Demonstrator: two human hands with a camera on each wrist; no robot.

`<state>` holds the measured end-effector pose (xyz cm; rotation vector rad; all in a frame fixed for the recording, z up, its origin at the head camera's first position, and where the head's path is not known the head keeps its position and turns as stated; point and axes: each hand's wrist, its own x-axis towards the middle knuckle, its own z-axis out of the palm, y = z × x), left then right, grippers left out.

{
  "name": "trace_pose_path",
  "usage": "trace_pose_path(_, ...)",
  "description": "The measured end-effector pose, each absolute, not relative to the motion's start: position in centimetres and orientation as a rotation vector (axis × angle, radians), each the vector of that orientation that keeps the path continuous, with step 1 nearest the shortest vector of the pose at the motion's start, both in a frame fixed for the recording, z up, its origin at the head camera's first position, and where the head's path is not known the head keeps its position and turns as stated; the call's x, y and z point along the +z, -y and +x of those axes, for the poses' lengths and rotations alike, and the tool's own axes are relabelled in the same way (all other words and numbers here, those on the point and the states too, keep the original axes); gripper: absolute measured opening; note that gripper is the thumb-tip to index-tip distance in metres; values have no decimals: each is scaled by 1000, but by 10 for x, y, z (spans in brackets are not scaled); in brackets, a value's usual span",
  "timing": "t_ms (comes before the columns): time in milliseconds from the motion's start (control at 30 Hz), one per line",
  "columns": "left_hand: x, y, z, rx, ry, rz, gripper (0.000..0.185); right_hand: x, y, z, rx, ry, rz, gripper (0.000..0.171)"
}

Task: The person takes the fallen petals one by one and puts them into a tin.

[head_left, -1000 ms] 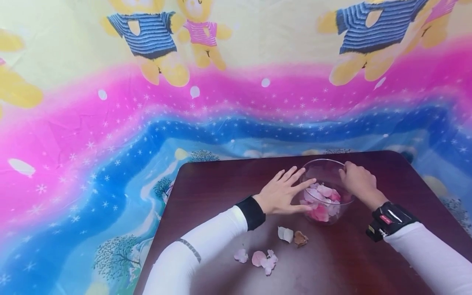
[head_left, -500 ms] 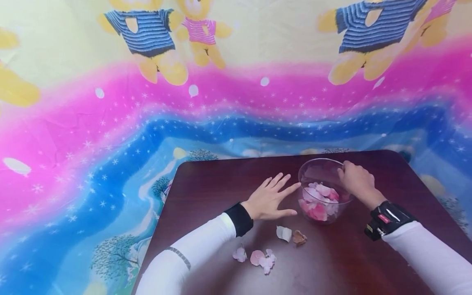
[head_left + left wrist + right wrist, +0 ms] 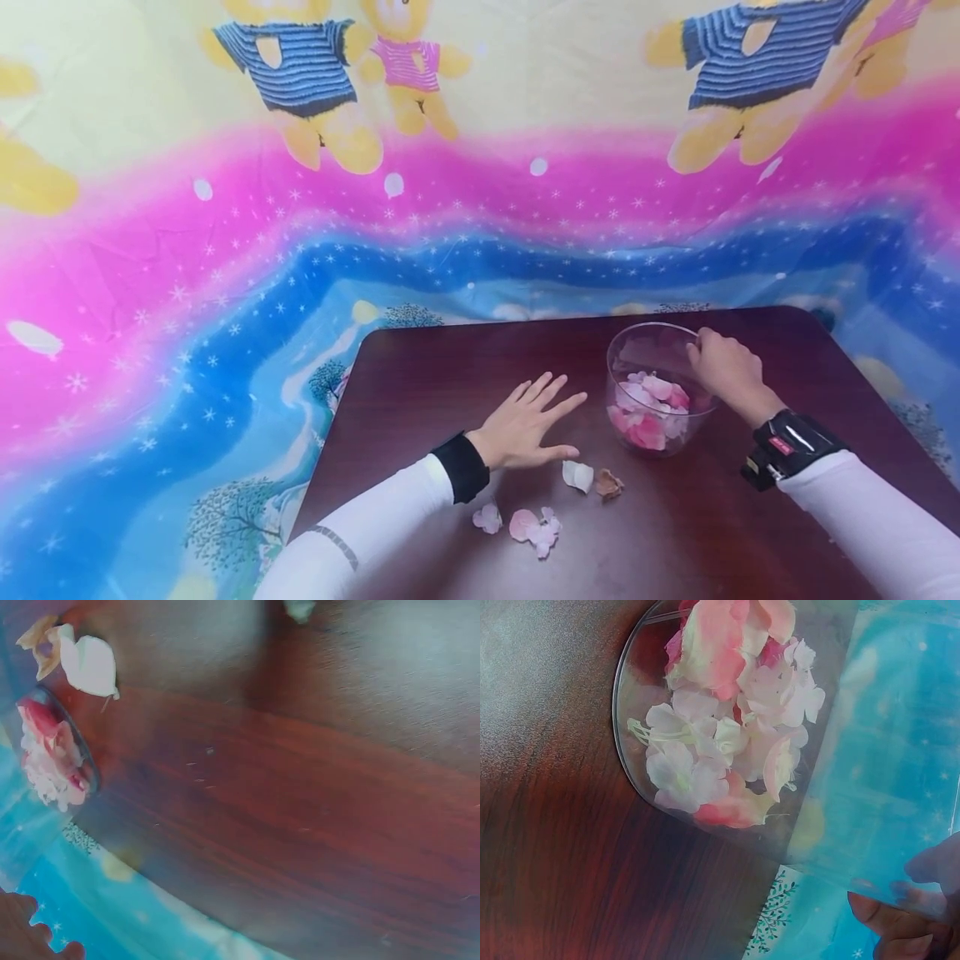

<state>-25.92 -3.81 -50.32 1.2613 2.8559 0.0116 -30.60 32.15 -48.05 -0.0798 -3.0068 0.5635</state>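
Five loose petals (image 3: 536, 510) lie nearest the person on the dark table (image 3: 420, 375), at 6 o'clock of the left hand (image 3: 525, 425), which rests flat with fingers spread and holds nothing, bare tabletop running from it to the far edge at 12 o'clock. At 3 o'clock of that hand stands the glass bowl (image 3: 658, 387) of pink and white petals, its far rim gripped by the right hand (image 3: 723, 367), whose fingertips the bowl partly hides. Writing on the red tag of the black wrist device (image 3: 787, 447) is too small to read.
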Motion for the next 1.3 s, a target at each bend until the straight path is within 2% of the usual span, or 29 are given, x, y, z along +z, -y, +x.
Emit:
trace_pose_path(533,-537,93,-224,-117,-2727,1310,86,-479,-320,-304,561,2995,-81,28)
trace_pose_path(933,-555,130,-203,-159,-2662,1344,114,-479,-319,-304,561,2995,-77,29)
trace_pose_path(1300,-565,141,-198,-352,-2706,1434,78,-479,-320,-304,561,2994,-66,27)
